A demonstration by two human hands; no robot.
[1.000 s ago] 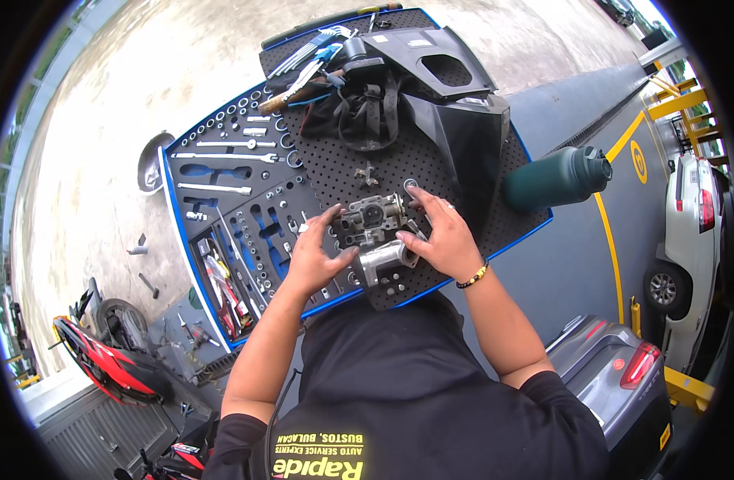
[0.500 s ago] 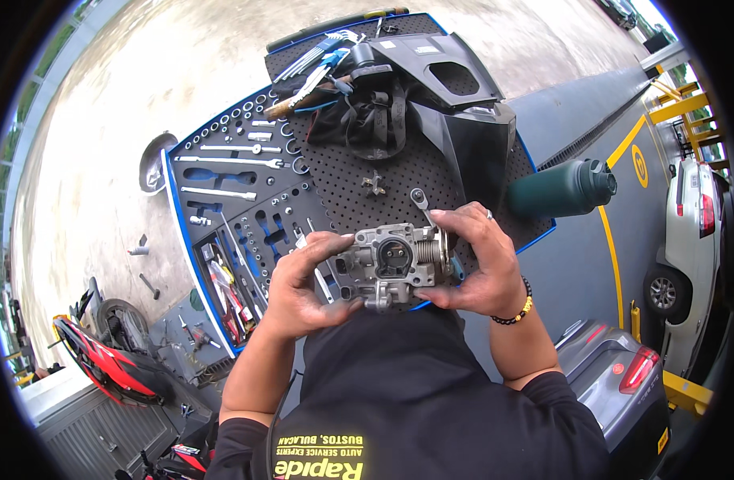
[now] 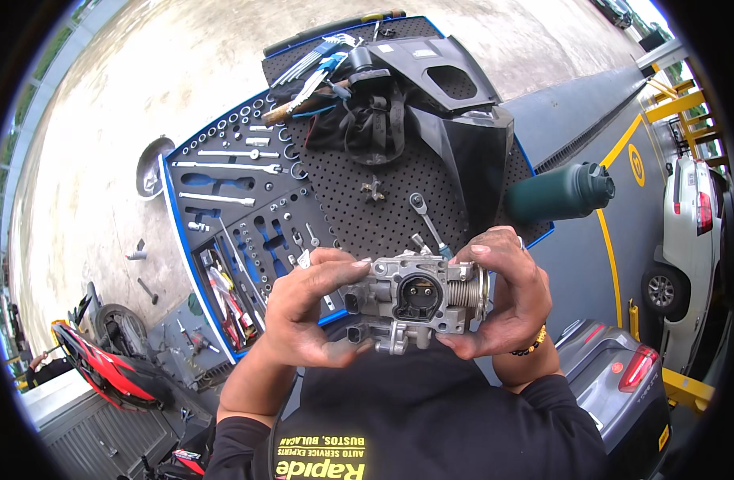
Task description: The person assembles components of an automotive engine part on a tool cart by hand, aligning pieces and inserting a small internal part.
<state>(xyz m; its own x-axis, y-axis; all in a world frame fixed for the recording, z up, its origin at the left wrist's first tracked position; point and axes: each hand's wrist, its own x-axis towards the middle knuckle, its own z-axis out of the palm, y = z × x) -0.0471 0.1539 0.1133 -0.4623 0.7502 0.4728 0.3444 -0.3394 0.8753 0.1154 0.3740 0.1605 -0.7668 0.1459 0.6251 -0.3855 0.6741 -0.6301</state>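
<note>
Between my two hands is a silver metal throttle body (image 3: 419, 300), held up in front of my chest. It has a round dark bore in its middle, a coiled spring on its right side and black connector sockets on its left. My left hand (image 3: 311, 308) grips the connector end between thumb and fingers. On the spring end, my right hand (image 3: 507, 292) is closed with the thumb at the lower corner. Just beyond the throttle body, a ratchet (image 3: 428, 220) lies on the perforated mat, its handle end partly hidden. A small star-shaped metal part (image 3: 373, 190) rests farther back.
The blue-edged work table (image 3: 343, 180) carries a foam tray of sockets and wrenches (image 3: 231, 168). Black plastic panels (image 3: 471, 152), a black bag (image 3: 367, 124) and hex keys (image 3: 315, 64) lie at its back. A green bottle (image 3: 555, 192) stands at right. A red motorcycle (image 3: 103, 368) is at lower left.
Both hands have brought the throttle body lower and closer to me, so it looks larger. More of the ratchet on the mat now shows.
</note>
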